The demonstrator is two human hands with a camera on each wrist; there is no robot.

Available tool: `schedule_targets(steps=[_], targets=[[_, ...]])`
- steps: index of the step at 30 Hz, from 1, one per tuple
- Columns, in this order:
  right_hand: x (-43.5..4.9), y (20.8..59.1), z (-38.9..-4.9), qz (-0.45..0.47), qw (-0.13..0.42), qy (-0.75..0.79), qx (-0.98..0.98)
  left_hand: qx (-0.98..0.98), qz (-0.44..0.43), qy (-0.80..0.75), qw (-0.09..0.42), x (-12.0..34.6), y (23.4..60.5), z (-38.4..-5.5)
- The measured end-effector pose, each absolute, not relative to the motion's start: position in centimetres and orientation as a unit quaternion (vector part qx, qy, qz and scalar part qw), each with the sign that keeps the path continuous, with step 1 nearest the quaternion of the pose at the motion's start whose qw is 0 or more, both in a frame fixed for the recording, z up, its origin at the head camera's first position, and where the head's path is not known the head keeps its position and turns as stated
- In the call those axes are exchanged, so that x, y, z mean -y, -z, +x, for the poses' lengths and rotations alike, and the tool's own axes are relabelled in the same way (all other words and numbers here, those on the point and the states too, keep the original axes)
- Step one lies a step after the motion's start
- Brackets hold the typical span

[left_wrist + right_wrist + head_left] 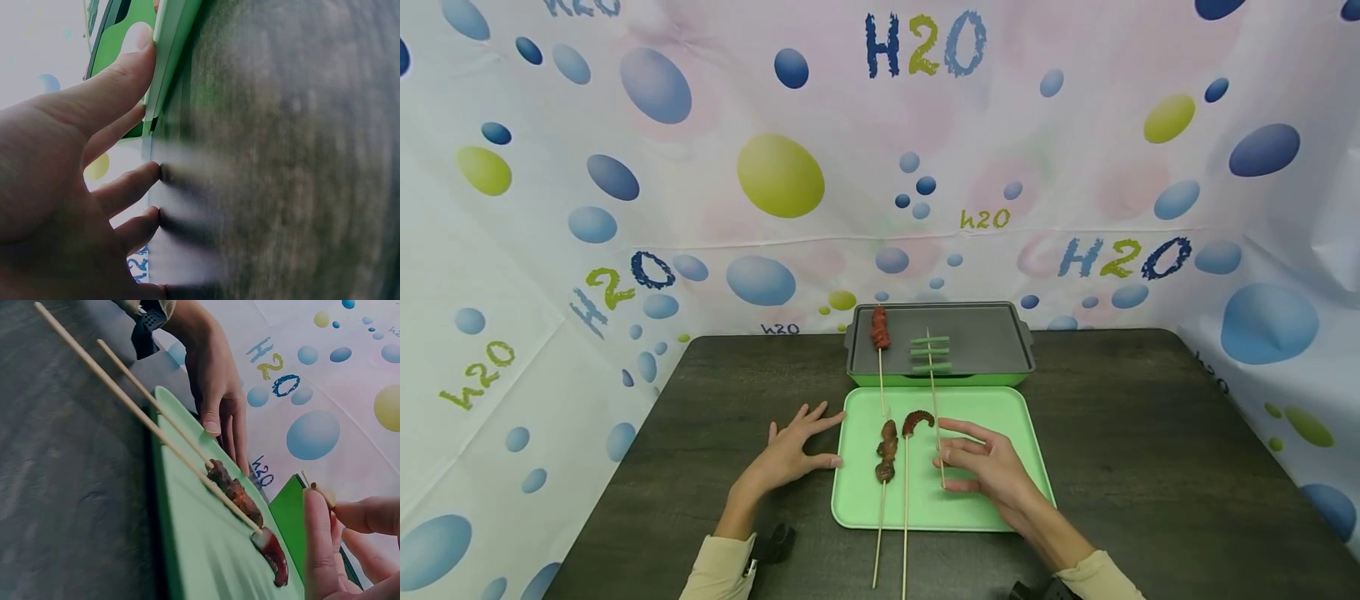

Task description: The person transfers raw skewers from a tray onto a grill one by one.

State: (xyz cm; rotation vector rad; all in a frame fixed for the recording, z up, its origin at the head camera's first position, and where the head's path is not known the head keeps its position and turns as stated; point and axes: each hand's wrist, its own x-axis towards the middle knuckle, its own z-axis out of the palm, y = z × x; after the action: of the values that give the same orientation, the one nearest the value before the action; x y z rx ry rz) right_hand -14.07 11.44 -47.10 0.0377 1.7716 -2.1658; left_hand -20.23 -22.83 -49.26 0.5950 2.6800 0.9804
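One skewer of green strips [931, 352] is pinched between the thumb and fingers of the right hand [988, 467], near the stick's lower end. Its strips are over the right-centre of the dark griddle [985, 333]; whether they touch its surface cannot be told. The left hand [792, 450] grasps nothing: its fingers are spread, the thumb and forefinger at the left edge of the light green tray [856, 496].

Left of the pinched stick, a dark red, curved skewered piece [917, 421] and a brown meat skewer [887, 450] lie side by side on the tray, their sticks running past its near edge. Beyond, a red meat skewer [880, 329] lies at the griddle's left, its stick reaching out over the tray. The griddle has a green base and stands just behind the tray on a dark table [1150, 467], before a spotted backdrop [1037, 142].
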Motion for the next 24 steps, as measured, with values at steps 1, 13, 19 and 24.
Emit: schedule_targets(steps=[1,13,19,24], targets=[[-11.2,47.0,-14.3,0.014,0.167,0.764,-0.623,-0.913,0.203,-0.334,0.113,22.9,49.3,-20.2],[-8.8,46.6,-18.9,0.032,0.112,0.771,-0.626,-0.916,0.2,-0.33,0.108,23.1,49.3,-20.2],[-8.6,46.9,-20.5,0.032,0.115,0.776,-0.619,-0.916,0.202,-0.329,0.107,23.1,49.4,-20.2],[-8.8,47.0,-21.3,0.036,0.123,0.774,-0.62,-0.915,0.202,-0.331,0.111,23.0,49.6,-20.4]])
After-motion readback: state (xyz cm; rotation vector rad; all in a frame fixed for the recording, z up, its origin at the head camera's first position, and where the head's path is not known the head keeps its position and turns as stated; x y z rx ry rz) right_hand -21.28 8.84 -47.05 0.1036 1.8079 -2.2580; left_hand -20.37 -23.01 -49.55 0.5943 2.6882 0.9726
